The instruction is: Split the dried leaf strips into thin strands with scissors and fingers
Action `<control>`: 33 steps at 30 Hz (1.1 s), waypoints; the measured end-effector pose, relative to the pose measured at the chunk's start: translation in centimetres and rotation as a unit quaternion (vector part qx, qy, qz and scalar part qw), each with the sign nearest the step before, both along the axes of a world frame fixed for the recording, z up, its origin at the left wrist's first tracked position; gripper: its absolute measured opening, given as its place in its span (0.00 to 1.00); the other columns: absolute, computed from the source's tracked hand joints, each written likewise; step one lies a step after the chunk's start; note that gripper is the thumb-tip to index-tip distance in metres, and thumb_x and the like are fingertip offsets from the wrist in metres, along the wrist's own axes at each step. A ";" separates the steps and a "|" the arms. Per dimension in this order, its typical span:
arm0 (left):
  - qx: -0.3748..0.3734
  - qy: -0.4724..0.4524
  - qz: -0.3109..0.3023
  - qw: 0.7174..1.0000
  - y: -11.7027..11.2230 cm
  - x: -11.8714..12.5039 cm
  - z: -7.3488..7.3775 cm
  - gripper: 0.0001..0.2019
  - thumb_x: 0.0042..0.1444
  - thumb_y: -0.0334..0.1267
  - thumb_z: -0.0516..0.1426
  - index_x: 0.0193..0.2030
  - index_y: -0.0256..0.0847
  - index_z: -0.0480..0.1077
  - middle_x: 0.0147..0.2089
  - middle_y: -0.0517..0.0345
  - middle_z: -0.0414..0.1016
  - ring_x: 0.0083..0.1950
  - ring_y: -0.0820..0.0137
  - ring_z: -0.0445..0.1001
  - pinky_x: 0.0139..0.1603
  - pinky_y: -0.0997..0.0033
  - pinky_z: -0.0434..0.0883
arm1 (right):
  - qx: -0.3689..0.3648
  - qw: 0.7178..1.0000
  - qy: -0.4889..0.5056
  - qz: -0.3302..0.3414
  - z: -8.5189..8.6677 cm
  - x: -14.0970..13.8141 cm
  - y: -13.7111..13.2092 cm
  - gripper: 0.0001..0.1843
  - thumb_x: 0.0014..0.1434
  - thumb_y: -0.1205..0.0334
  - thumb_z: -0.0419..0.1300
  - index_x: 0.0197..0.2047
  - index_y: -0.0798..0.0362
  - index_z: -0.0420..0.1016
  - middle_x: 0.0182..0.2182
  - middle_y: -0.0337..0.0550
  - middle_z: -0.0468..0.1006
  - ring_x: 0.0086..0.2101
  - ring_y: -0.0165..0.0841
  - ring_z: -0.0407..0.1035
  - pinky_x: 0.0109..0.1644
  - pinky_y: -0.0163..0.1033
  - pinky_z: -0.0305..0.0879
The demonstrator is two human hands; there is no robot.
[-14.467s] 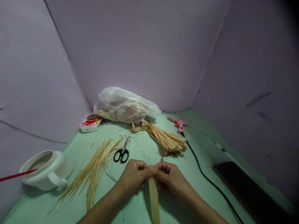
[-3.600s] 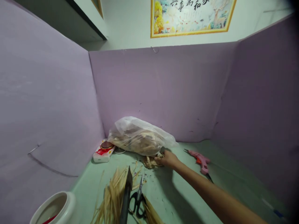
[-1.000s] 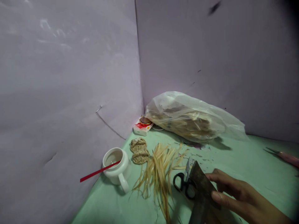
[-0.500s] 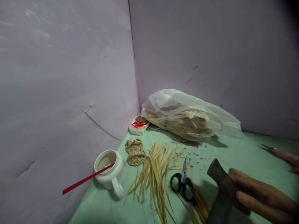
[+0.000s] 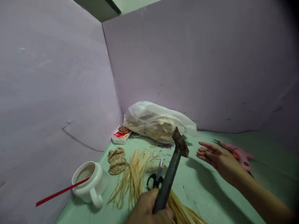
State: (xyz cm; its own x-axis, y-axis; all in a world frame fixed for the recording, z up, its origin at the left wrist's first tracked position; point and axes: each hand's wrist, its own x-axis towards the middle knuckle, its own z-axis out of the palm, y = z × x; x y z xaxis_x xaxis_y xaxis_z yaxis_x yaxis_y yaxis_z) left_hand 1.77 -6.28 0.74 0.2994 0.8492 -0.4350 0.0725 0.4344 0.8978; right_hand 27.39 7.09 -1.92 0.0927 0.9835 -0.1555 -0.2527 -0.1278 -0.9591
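Observation:
My left hand [image 5: 149, 207] is wrapped round the dark handle of a hammer [image 5: 171, 174], whose worn metal head points up and away over the table. To the right of the hammer head, my right hand [image 5: 216, 157] hangs above the table, fingers stretched out and holding nothing. Beyond that wrist lies a pink glue gun [image 5: 238, 152], partly covered by the hand. Black-handled scissors [image 5: 155, 180] lie left of the hammer. Pale dried fibre strips [image 5: 136, 171] spread beside them, and more strips [image 5: 183, 210] lie under the hammer handle.
On the left stands a white ceramic pot [image 5: 90, 183] with a red stick [image 5: 62, 192] in it. Behind are a coiled braided cord [image 5: 117, 161], a small tissue pack [image 5: 120, 137] and a clear plastic bag [image 5: 154, 121] of fibre. Lilac panels [image 5: 187, 68] enclose the green table [image 5: 189, 189].
My right hand has let go of the hammer head and opened out to the right. My left hand now shows, gripping the handle. The view has swung right and upward.

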 end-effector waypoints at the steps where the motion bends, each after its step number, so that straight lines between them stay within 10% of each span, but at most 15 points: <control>1: 0.014 0.022 0.000 1.000 0.6 0.8 0.5 0.08 0.46 0.39 0.57 0.26 0.37 0.62 0.17 0.68 0.58 0.17 0.82 0.57 0.16 0.83 0.53 | 0.004 1.000 -0.001 -0.020 -0.3 0.1 0.3 0.21 0.36 0.65 0.63 0.37 0.52 0.68 0.27 0.40 0.74 0.30 0.33 0.71 0.42 0.39 0.69; 12: 0.021 0.034 0.001 0.999 5.7 5.8 2.9 0.10 0.48 0.43 0.51 0.26 0.40 0.56 0.16 0.70 0.56 0.09 0.83 0.52 0.08 0.84 0.47 | 0.111 0.962 -0.217 -0.120 -3.2 -1.0 4.4 0.13 0.40 0.57 0.61 0.28 0.57 0.75 0.28 0.48 0.78 0.32 0.39 0.71 0.40 0.43 0.64; 33: 0.050 0.111 -0.077 0.990 8.0 7.2 -1.1 0.15 0.48 0.50 0.51 0.25 0.40 0.56 0.14 0.72 0.52 0.09 0.84 0.49 0.09 0.83 0.43 | 0.046 0.895 -0.434 -0.093 -5.4 1.1 5.0 0.06 0.41 0.60 0.60 0.26 0.49 0.77 0.25 0.40 0.78 0.27 0.34 0.69 0.30 0.35 0.56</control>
State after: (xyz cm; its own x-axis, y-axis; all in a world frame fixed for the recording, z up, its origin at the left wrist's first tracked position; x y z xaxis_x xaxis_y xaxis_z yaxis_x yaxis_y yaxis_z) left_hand 9.02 1.73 -0.36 0.3346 0.8433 -0.4207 0.3317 0.3124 0.8901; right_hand 28.45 12.13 -7.36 0.3022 0.9436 0.1349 0.5832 -0.0711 -0.8092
